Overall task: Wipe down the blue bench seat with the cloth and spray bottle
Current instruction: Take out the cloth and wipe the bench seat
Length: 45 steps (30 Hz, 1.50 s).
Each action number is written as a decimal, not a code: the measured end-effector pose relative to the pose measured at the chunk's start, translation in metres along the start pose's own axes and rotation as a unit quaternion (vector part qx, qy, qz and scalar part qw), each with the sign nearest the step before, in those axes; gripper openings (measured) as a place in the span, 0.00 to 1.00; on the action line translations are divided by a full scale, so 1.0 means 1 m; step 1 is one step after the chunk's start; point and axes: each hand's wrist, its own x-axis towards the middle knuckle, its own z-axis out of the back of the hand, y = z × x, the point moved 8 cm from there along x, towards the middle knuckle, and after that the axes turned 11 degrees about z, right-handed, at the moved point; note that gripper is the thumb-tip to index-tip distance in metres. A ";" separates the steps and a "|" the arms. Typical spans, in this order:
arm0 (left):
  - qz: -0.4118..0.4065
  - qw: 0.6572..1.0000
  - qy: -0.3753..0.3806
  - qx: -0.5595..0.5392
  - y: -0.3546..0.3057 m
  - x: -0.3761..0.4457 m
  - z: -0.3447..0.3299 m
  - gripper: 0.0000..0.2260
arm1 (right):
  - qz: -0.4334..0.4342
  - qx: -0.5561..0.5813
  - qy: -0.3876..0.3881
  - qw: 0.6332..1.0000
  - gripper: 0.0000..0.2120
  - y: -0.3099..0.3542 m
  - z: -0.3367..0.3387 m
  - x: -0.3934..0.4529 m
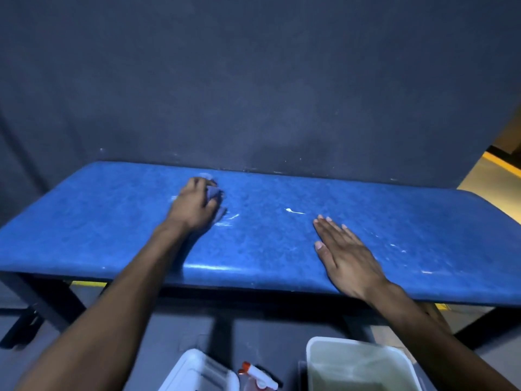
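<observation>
Dark wall (253, 80) behind; blue bench (112, 221) runs across the view against it, on a dark frame. Left hand (194, 206) on seat, left of centre toward the back edge, fingers curled down over a bunched blue cloth (213, 192); cloth pressed to the seat, partly hidden under the hand. White smears beside the cloth, one white streak (293, 211) mid-seat, fainter marks toward the right end. Right hand (348, 256) flat on seat near the front edge, fingers straight and together, holding nothing. Spray bottle (258, 376) with white trigger head and orange nozzle lies on the floor below, between a white tub (194, 371) and a larger grey bin (358, 365).
</observation>
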 end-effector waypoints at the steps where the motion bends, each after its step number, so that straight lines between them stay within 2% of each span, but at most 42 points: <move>1: -0.032 0.999 0.013 -0.005 -0.022 -0.005 -0.013 0.15 | 0.002 0.001 0.002 1.000 0.40 0.000 0.000 0.000; 5: -0.131 0.989 0.062 -0.039 -0.083 -0.050 -0.032 0.14 | 0.004 0.007 0.005 1.000 0.43 0.000 -0.001 0.001; 7: -0.176 0.981 0.077 -0.034 -0.087 -0.077 -0.024 0.12 | 0.003 0.011 0.011 1.000 0.41 -0.001 -0.001 0.001; 9: -0.187 0.978 0.087 -0.023 -0.071 -0.092 -0.011 0.13 | 0.000 0.022 0.022 1.000 0.41 -0.002 -0.001 0.000; 12: -0.123 0.991 0.046 -0.011 -0.016 -0.074 0.015 0.18 | -0.009 0.029 0.032 0.999 0.38 -0.001 -0.001 0.001; 15: 0.026 1.000 -0.002 0.000 0.035 -0.026 0.025 0.17 | -0.014 0.024 0.013 1.000 0.36 -0.001 -0.001 0.001; 16: 0.069 0.998 -0.012 0.005 0.038 -0.012 0.023 0.17 | -0.015 0.022 0.007 1.000 0.35 -0.001 -0.002 0.001; 18: 0.083 0.996 -0.009 0.000 0.020 0.005 0.009 0.20 | -0.014 0.020 0.000 1.000 0.35 -0.002 -0.002 0.001; 20: 0.029 0.999 0.009 -0.025 -0.026 0.002 -0.009 0.21 | -0.009 0.017 -0.003 1.000 0.34 -0.001 -0.002 0.001; 24: -0.093 0.993 0.066 -0.029 -0.098 -0.051 -0.037 0.13 | -0.005 0.021 -0.004 1.000 0.35 -0.002 -0.001 0.001; 29: -0.139 0.987 0.079 0.002 -0.070 -0.086 -0.010 0.15 | -0.005 0.032 0.006 0.999 0.37 -0.001 0.000 0.000; 32: -0.090 0.995 0.040 0.023 -0.024 -0.074 0.012 0.17 | -0.009 0.031 0.006 0.999 0.37 -0.001 0.001 0.001; 34: -0.009 1.000 0.010 0.022 0.005 -0.042 0.017 0.22 | -0.010 0.028 0.006 1.000 0.36 0.000 0.001 0.001; 36: 0.066 0.998 -0.002 0.021 0.017 -0.012 0.014 0.24 | -0.012 0.027 0.000 1.000 0.36 -0.001 0.001 0.000; 38: 0.082 0.997 0.005 0.015 0.009 0.006 -0.001 0.23 | -0.012 0.024 -0.008 1.000 0.35 -0.001 0.000 0.000; 40: 0.042 0.999 0.016 0.011 -0.020 0.003 -0.014 0.22 | -0.010 0.022 -0.008 1.000 0.34 -0.002 -0.001 -0.001; 45: -0.135 0.988 0.070 0.001 -0.078 -0.075 -0.018 0.13 | -0.013 0.029 -0.014 0.999 0.34 0.001 0.003 -0.001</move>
